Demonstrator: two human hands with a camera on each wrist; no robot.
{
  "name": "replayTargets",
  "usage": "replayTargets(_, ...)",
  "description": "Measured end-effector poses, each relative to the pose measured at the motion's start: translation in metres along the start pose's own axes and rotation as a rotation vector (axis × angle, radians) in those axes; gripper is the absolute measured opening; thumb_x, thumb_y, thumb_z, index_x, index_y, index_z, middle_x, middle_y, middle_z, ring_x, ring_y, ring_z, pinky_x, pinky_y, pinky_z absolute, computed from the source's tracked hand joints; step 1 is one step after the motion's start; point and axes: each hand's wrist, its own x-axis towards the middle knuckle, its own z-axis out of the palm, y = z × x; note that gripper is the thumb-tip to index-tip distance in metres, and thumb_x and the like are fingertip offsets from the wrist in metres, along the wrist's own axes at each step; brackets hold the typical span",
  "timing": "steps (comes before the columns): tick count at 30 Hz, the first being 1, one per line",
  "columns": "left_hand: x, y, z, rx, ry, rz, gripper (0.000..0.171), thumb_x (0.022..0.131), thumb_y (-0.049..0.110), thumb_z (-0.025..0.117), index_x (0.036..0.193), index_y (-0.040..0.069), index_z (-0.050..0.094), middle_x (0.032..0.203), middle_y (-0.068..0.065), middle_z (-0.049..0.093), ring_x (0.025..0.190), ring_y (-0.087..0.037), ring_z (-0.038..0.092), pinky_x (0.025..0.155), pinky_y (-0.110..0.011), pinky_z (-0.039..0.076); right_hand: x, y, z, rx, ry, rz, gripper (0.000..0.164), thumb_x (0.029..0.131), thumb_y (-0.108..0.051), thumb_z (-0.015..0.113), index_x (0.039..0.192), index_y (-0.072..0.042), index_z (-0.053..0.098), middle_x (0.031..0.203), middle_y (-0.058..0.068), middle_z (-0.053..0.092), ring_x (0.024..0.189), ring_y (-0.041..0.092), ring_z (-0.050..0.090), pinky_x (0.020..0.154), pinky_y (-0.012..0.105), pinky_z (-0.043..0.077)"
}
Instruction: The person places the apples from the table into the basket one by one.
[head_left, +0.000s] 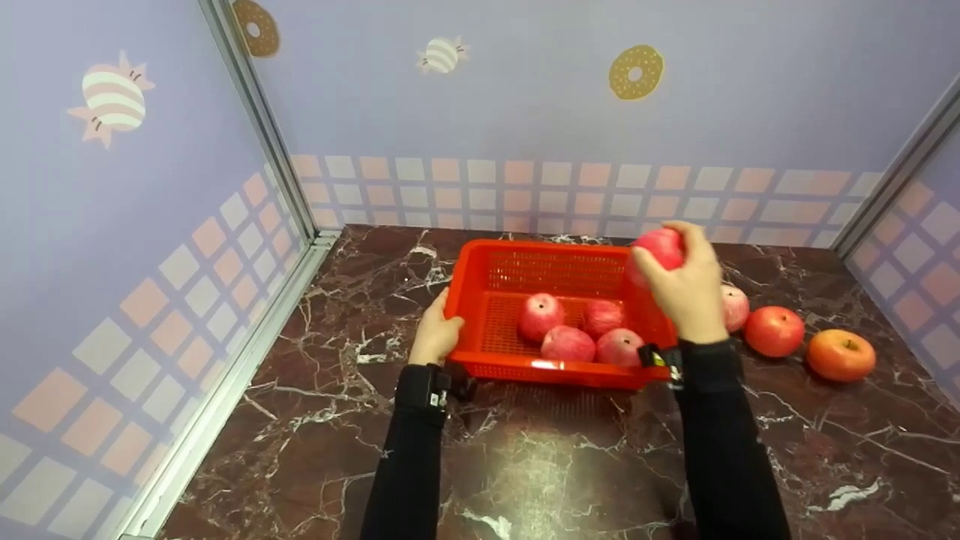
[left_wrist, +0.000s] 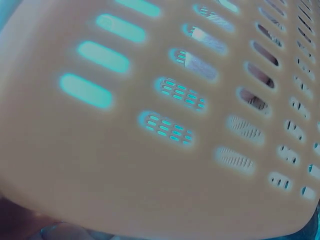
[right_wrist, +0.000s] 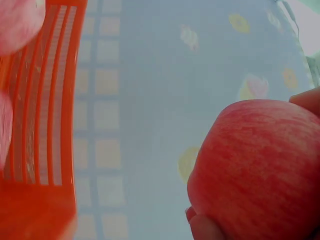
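1. Right hand point(head_left: 686, 289) is gripping an apple, call it the held apple point(head_left: 661, 247). Fingers are curling round it, thumb on the near side.
2. Held apple is hanging near the right rear corner of the red basket point(head_left: 480, 270). In the right wrist view it's sitting apart from the basket wall. Can't tell its exact height over the rim.
3. Left hand point(head_left: 437, 330) is holding the basket by its left end: thumb is lying at the rim, remaining fingers are wrapping the outer side, tips mostly hidden.
4. Left wrist view is mostly showing slotted basket wall, close up and discolored, so it's adding little on the grip.
5. Basket is carrying four apples, bunching toward its front and right: rear-left apple point(head_left: 541, 316), rear-right apple point(head_left: 602, 318), front-left apple point(head_left: 568, 344), front-right apple point(head_left: 620, 347).
6. Three more are sitting right of the basket on the dark marbled worktop point(head_left: 322, 450), in a slanting row: pale apple point(head_left: 734, 307), partly hiding behind the right hand; red apple point(head_left: 774, 331); orange-red apple point(head_left: 841, 355), farthest right.
7. Person is wearing black sleeves point(head_left: 409, 465), wrist gear strapped on.
8. Lilac panels point(head_left: 525, 105) with donut and candy prints are enclosing the back and sides; metal rails point(head_left: 274, 135) are framing the corners.
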Motion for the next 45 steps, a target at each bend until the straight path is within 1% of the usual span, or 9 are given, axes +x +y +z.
replayTargets(3,0.0,0.0,0.0,0.007,0.0,0.005,0.076,0.092,-0.006,0.048,0.163,0.004,0.025,0.163,-0.02,0.038,0.145,-0.035,0.044,0.12,-0.047,0.039,0.006,-0.008,0.016,0.009,-0.05,-0.033,0.058,0.09,-0.033,0.074,0.138,-0.007,0.055,0.134,0.023,0.059,0.114,0.037,0.059,0.095,0.055,0.053)
replayTargets(11,-0.002,-0.001,-0.002,0.0,-0.005,0.001,0.075,0.093,-0.006,0.047,0.164,0.004,0.024,0.164,-0.019,0.037,0.146,-0.035,0.043,0.12,-0.047,0.038,0.014,-0.03,0.059,-0.001,-0.209,-0.064,0.058,0.09,-0.036,0.073,0.14,-0.014,0.054,0.137,0.019,0.057,0.117,0.036,0.059,0.094,0.055,0.056)
replayTargets(17,-0.002,-0.003,-0.002,-0.007,-0.004,0.0,0.075,0.093,-0.006,0.047,0.164,0.004,0.024,0.164,-0.02,0.038,0.146,-0.036,0.043,0.12,-0.048,0.039,0.015,-0.045,0.094,-0.019,-0.296,-0.126,0.06,0.088,-0.038,0.074,0.14,-0.017,0.054,0.132,0.017,0.057,0.11,0.033,0.06,0.088,0.05,0.058)
replayTargets(23,-0.002,-0.004,-0.003,0.011,-0.006,0.026,0.076,0.091,-0.006,0.047,0.163,0.002,0.023,0.163,-0.022,0.038,0.146,-0.037,0.043,0.12,-0.049,0.039,0.014,-0.051,0.119,-0.042,-0.371,-0.15,0.057,0.088,-0.04,0.072,0.138,-0.02,0.054,0.129,0.015,0.058,0.106,0.031,0.06,0.086,0.047,0.058)
replayTargets(27,-0.002,-0.003,-0.003,0.012,-0.004,0.035,0.076,0.091,-0.007,0.047,0.163,0.001,0.023,0.164,-0.022,0.037,0.147,-0.037,0.042,0.121,-0.048,0.038,0.012,-0.052,0.133,-0.06,-0.422,-0.185,0.056,0.088,-0.041,0.072,0.137,-0.019,0.055,0.131,0.016,0.057,0.106,0.032,0.06,0.086,0.046,0.058)
replayTargets(32,0.0,-0.003,-0.002,0.047,0.009,0.041,0.075,0.092,-0.005,0.048,0.162,0.001,0.025,0.163,-0.022,0.037,0.148,-0.037,0.041,0.122,-0.047,0.035,0.013,-0.053,0.146,-0.075,-0.447,-0.211,0.055,0.089,-0.042,0.072,0.137,-0.019,0.055,0.13,0.016,0.057,0.104,0.032,0.061,0.087,0.046,0.058)
replayTargets(38,0.001,-0.003,-0.001,0.047,0.012,0.053,0.075,0.09,-0.006,0.048,0.162,-0.001,0.026,0.162,-0.023,0.039,0.146,-0.037,0.043,0.122,-0.046,0.036,0.015,-0.05,0.158,-0.109,-0.483,-0.187,0.058,0.089,-0.042,0.072,0.139,-0.02,0.054,0.125,0.015,0.056,0.101,0.031,0.063,0.086,0.045,0.059)
replayTargets(42,0.001,-0.003,-0.001,0.04,0.01,0.056,0.075,0.09,-0.007,0.048,0.162,0.0,0.027,0.162,-0.023,0.04,0.145,-0.036,0.045,0.122,-0.046,0.037,0.015,-0.044,0.166,-0.13,-0.517,-0.177,0.057,0.088,-0.042,0.073,0.136,-0.019,0.054,0.125,0.015,0.056,0.101,0.031,0.064,0.086,0.044,0.059)
replayTargets(45,0.001,-0.003,-0.001,0.03,0.003,0.046,0.075,0.091,-0.007,0.048,0.162,0.001,0.026,0.162,-0.021,0.04,0.145,-0.036,0.045,0.121,-0.046,0.037,0.013,-0.039,0.172,-0.138,-0.54,-0.174,0.055,0.087,-0.042,0.074,0.134,-0.02,0.055,0.125,0.014,0.056,0.101,0.03,0.064,0.086,0.043,0.059)
